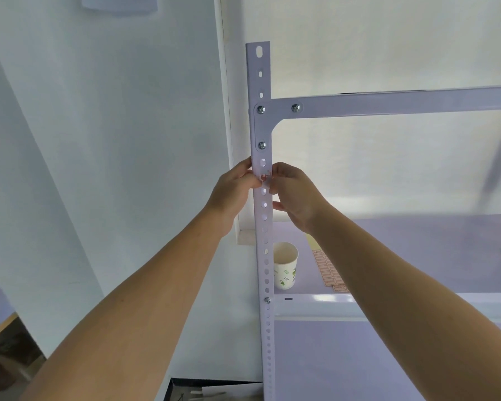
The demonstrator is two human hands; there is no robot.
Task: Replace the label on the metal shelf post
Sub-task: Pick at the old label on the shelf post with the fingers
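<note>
A white perforated metal shelf post (260,131) stands upright in the middle of the view. A small label with a red border (264,177) sits on its front face, just below the corner bracket. My left hand (234,190) reaches in from the left, its fingertips curled onto the label's left edge. From the right, my right hand (294,195) pinches the label's right edge against the post. Most of the label is hidden by my fingers.
A paper cup with green print (285,266) stands on the shelf board (417,256) right of the post. A sheet of red-bordered labels (329,270) lies beside it, partly under my right forearm. An upper shelf rail (388,102) runs to the right. A white wall is behind.
</note>
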